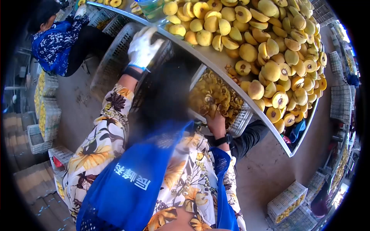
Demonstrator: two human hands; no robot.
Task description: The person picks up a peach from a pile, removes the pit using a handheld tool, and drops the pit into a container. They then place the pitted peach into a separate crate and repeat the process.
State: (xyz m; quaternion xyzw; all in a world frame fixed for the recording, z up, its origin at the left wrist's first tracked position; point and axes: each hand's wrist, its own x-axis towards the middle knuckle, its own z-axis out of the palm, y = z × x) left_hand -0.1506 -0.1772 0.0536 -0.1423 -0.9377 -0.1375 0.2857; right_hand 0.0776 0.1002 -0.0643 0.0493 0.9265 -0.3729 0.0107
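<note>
My left hand [142, 47], in a white glove, reaches up to the table's near edge, over a grey plastic crate [110, 63]. Its fingers are apart and nothing shows in them. My bare right hand [216, 124] is down at a white crate [243, 122] of yellow-brown fruit scraps [219, 94]. The fingertips are hidden among the blurred scraps, so I cannot tell whether they hold a piece. Halved yellow peaches [243, 67], some with brown pit hollows, are heaped on the metal-edged table [227, 79] above.
A clear container [152, 9] stands on the table's far left part. A person in a blue apron [58, 42] sits at the upper left. Stacked crates of fruit [49, 117] line the left side. Another fruit crate [287, 202] stands on the floor at lower right.
</note>
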